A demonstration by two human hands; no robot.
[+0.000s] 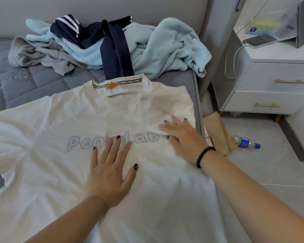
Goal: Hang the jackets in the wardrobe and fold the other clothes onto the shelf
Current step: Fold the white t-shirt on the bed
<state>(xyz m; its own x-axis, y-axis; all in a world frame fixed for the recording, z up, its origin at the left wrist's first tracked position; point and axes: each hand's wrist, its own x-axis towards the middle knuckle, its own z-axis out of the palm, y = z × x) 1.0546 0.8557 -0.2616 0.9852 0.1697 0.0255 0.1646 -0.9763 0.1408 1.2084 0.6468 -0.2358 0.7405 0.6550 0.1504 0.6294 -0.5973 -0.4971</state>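
Smoothing our white tee [60,172], floppy and light; both hands' fingers [116,146] spread flat; we'd grab the 3 o'clock sleeve [181,109].

A single head-worn wide-angle camera is looking forward and steeply down from above the near edge of the bed [16,88], close over it. It is facing toward the headboard [95,9], with the bedside cabinet [270,88] and tiled floor [270,172] falling along the right of the frame. Straight lines are bowing near the edges. No second view is sharing the scene.
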